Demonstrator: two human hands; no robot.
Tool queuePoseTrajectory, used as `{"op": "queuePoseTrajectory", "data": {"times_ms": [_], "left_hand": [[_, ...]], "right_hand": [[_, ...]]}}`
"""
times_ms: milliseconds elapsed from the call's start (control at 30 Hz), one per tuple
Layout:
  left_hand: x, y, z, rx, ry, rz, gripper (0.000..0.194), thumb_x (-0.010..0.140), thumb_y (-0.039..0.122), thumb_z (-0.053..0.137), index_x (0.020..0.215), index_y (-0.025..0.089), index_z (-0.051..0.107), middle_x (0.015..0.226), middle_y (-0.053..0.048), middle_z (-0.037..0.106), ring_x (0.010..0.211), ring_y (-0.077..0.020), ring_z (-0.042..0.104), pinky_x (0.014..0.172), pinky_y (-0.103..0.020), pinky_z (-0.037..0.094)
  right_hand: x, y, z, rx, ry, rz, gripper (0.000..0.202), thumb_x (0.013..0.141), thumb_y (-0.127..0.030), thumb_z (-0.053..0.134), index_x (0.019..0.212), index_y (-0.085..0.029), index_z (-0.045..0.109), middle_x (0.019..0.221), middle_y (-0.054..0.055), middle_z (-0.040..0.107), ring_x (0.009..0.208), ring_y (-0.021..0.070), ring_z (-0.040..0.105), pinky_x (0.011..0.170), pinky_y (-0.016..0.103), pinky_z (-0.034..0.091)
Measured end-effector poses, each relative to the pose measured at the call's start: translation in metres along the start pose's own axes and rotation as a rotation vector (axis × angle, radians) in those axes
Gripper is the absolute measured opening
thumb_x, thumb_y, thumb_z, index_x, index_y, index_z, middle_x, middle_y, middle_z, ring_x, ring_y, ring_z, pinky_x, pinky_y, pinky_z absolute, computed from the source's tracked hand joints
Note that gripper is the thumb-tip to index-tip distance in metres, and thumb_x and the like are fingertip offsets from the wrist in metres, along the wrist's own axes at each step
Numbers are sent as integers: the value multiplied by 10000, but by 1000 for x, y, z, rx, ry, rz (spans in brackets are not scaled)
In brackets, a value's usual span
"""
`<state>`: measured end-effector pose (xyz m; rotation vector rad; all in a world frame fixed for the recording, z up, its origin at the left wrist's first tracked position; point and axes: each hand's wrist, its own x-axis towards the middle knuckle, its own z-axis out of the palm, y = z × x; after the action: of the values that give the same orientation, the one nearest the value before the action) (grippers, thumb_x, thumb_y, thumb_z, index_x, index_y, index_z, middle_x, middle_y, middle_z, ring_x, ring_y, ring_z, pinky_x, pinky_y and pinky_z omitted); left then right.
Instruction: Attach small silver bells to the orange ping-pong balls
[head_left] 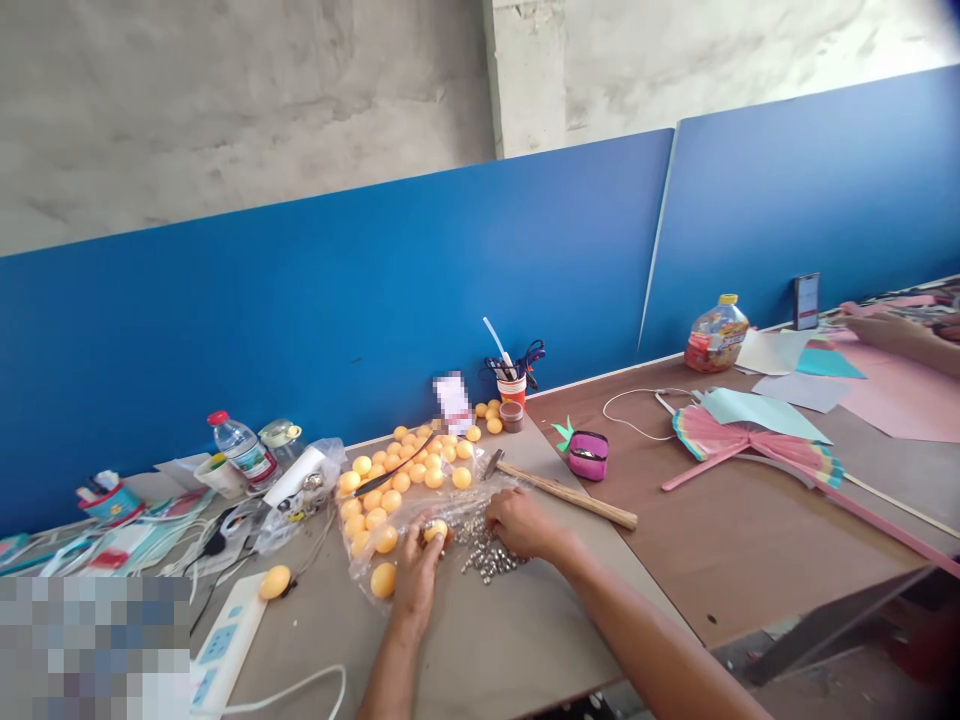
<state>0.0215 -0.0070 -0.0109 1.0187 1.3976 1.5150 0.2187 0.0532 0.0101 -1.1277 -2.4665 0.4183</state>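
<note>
My left hand (418,565) is closed around an orange ping-pong ball (435,531), with the thumb across its near side. To its right lies a loose pile of small shiny silver metal pieces (491,562), too small to name. Over the back of that pile, my right hand (520,522) reaches down with curled fingers; whatever they pinch is hidden. Many more orange balls (401,481) lie on and around a clear plastic bag (442,500) just behind my hands. A wooden-handled hammer (574,494) rests beyond my right hand, its head towards the balls.
At left are a white power strip (225,640), a single ball (274,582), cables and a water bottle (241,448). Behind stands a cup of tools (511,388). A purple pouch (588,455), pink fan (750,445) and another person's arm (900,335) are right.
</note>
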Motion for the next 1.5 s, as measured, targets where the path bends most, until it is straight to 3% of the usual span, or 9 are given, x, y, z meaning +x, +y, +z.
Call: {"op": "queuePoseTrajectory", "data": {"times_ms": [167, 267, 400, 633, 800, 1200, 1500], "left_hand": [[0, 0, 0, 25, -90, 4, 475, 678, 466, 715, 1067, 211, 616, 1033, -67, 676, 917, -243, 666, 838, -359, 506], [-2, 3, 0, 105, -138, 51, 431, 703, 414, 701, 1068, 200, 618, 1082, -75, 667, 1006, -247, 632, 909, -358, 475], [-2, 1, 2, 127, -174, 49, 471, 676, 389, 725, 1096, 206, 618, 1125, -76, 664, 1082, -253, 602, 954, -354, 451], [0, -7, 2, 88, -239, 38, 510, 661, 412, 760, 1109, 209, 626, 1142, -94, 671, 1085, -269, 612, 961, -373, 460], [-1, -9, 2, 85, -270, 62, 498, 680, 398, 754, 1118, 195, 629, 1139, -109, 679, 1082, -282, 618, 950, -392, 472], [-5, -6, 3, 187, -255, 118, 445, 719, 363, 718, 1124, 203, 630, 1121, -92, 685, 1024, -258, 636, 916, -373, 489], [-2, -16, 0, 271, -270, 168, 439, 763, 377, 664, 1159, 199, 599, 1146, -88, 680, 1040, -247, 633, 920, -373, 497]], "right_hand": [[0, -5, -6, 467, 46, -7, 197, 645, -43, 508, 719, -165, 644, 783, 7, 639, 679, 116, 549, 630, 209, 410], [1, -8, -4, 776, -12, 48, 107, 667, -99, 533, 701, -160, 614, 655, -23, 573, 582, 102, 483, 550, 207, 372], [3, -12, 6, 963, -29, 105, 34, 701, -179, 580, 706, -159, 607, 586, -42, 532, 546, 93, 441, 533, 213, 344], [7, -26, 24, 1073, 54, 169, 31, 688, -190, 621, 702, -168, 605, 661, -27, 597, 626, 114, 519, 630, 239, 424], [9, -26, 31, 1120, 59, 221, 19, 693, -163, 601, 687, -161, 583, 623, -39, 564, 586, 102, 494, 603, 227, 411], [8, -22, 30, 1064, -2, 260, 25, 685, -176, 595, 697, -154, 588, 589, -40, 540, 554, 96, 466, 547, 211, 371], [8, -21, 30, 1017, -2, 247, 34, 678, -163, 564, 695, -155, 593, 615, -24, 559, 580, 104, 485, 556, 207, 384]]}}
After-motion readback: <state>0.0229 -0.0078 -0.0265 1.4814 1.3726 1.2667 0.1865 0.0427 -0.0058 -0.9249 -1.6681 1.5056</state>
